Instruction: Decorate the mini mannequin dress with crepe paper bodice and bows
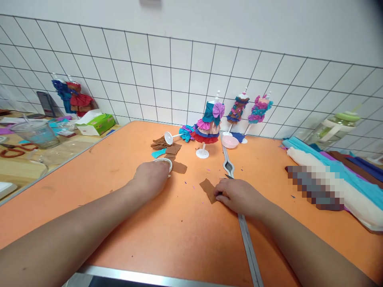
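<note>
We note the left hand (152, 178) palm-down, its fingers at a round white-rimmed thing (169, 162); the fingertips are hidden, so we cannot tell whether it grips. The right hand (241, 197) is curled narrow, thumb and forefinger close together at the right edge of a brown piece (207, 189) lying flat on the orange tabletop (125, 239); we cannot tell whether they pinch it. A dark pointed tip (229, 176) shows just beyond the right knuckles, and a grey metal strip (249, 247) runs beneath that hand. Just right of the left hand's fingers we log another brown piece (180, 167); beyond them, a blue slip (159, 153), a brown heap (158, 143) and 1 toppled white stand (168, 138). Ahead, between the 2 hands, 1 upright stand wears a tiered, many-coloured dress (207, 125). Beyond the right hand we find a pink bowl (230, 142) and 2 more dressed stands (248, 109). Well to its right lie coloured rolls (338, 169).
</note>
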`<action>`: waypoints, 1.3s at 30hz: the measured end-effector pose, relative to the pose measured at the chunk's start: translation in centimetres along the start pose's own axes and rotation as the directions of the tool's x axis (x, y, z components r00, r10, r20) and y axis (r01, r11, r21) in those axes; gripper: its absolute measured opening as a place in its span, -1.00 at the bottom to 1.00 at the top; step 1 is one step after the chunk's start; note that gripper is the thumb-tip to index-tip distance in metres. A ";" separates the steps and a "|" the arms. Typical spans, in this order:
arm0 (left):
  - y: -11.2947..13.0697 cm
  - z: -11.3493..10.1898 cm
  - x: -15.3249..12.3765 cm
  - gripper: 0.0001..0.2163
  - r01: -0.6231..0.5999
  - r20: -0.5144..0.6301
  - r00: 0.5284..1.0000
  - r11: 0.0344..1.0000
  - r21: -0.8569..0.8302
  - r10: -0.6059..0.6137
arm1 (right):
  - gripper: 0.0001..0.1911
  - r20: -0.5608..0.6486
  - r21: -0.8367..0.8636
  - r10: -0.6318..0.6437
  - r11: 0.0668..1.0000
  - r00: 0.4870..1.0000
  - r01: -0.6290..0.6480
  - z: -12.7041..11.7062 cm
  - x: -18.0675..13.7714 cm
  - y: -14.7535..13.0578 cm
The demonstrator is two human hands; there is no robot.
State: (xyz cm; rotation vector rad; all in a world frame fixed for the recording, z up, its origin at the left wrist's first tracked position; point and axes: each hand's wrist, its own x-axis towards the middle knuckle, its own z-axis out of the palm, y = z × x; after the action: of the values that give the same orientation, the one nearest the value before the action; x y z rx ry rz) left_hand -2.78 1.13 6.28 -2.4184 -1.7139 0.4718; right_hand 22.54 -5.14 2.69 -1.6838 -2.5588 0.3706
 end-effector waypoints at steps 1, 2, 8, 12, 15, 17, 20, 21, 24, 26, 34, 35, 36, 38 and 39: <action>0.0 0.1 0.0 -0.74 0.000 0.018 1.000 1.000 0.001 0.000 | -0.82 -0.006 0.001 0.003 1.000 1.000 -0.003 0.1 0.0 -0.1; 0.0 0.2 -0.1 -0.72 -0.003 0.030 1.000 1.000 0.000 0.003 | -0.82 -0.019 0.002 0.009 1.000 1.000 -0.009 0.2 0.1 -0.2; 0.8 1.2 -0.9 -0.51 -0.057 -0.220 0.973 0.994 0.089 0.075 | -0.81 -0.352 0.010 0.134 0.990 0.926 -0.140 1.4 0.8 -1.0; 2.5 2.6 -0.6 -0.45 -0.424 -0.466 0.807 0.905 -0.032 0.362 | -0.78 -0.451 -0.095 -0.028 0.995 0.892 -0.017 2.5 1.2 -1.6; 3.6 3.8 -0.3 -0.44 -0.665 -0.520 0.689 0.725 -0.177 0.505 | -0.76 -0.317 -0.213 -0.225 0.963 0.921 0.162 2.8 1.2 -1.9; 4.0 4.3 -0.2 -0.54 -0.718 -0.501 0.673 0.642 -0.267 0.544 | -0.74 -0.230 -0.241 -0.298 0.940 0.926 0.243 2.7 1.2 -1.8; 4.0 4.7 -0.2 -0.70 -0.725 -0.463 0.681 0.611 -0.318 0.567 | -0.73 -0.153 -0.224 -0.320 0.933 0.935 0.282 2.3 1.1 -1.6; 3.9 4.8 -0.1 -0.69 -0.720 -0.458 0.685 0.620 -0.311 0.566 | -0.73 -0.135 -0.210 -0.315 0.936 0.940 0.283 2.1 1.1 -1.5; 3.7 4.8 0.1 -0.63 -0.704 -0.457 0.694 0.657 -0.270 0.556 | -0.75 -0.107 -0.132 -0.288 0.953 0.951 0.274 1.9 1.0 -1.2; 3.7 4.6 0.3 -0.63 -0.706 -0.483 0.685 0.660 -0.255 0.546 | -0.74 -0.113 -0.067 -0.252 0.967 0.961 0.245 2.0 1.1 -1.0; 5.2 4.2 0.0 -0.87 -0.668 -0.551 0.733 0.577 -0.470 0.400 | -0.76 -0.128 0.019 -0.122 0.992 0.984 0.125 2.2 1.2 -1.4; 5.3 4.3 0.1 -0.90 -0.656 -0.529 0.746 0.583 -0.480 0.404 | -0.78 -0.127 0.038 -0.117 0.992 0.985 0.123 2.1 1.2 -1.5; 5.3 4.4 0.2 -0.92 -0.650 -0.510 0.753 0.590 -0.480 0.415 | -0.79 -0.128 0.055 -0.113 0.991 0.985 0.121 2.1 1.1 -1.5; 5.3 4.6 0.4 -0.90 -0.653 -0.483 0.753 0.600 -0.462 0.447 | -0.80 -0.141 0.069 -0.103 0.991 0.985 0.114 2.1 1.0 -1.7; 5.4 4.6 0.5 -0.89 -0.655 -0.477 0.751 0.604 -0.454 0.456 | -0.81 -0.155 0.067 -0.095 0.992 0.983 0.107 2.1 1.0 -1.8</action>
State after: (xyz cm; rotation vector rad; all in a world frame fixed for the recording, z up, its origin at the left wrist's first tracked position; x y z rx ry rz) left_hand 0.65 -0.52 0.32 -3.2554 -0.9991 -0.5078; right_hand 20.17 -5.29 0.94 -1.4890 -2.4755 0.3152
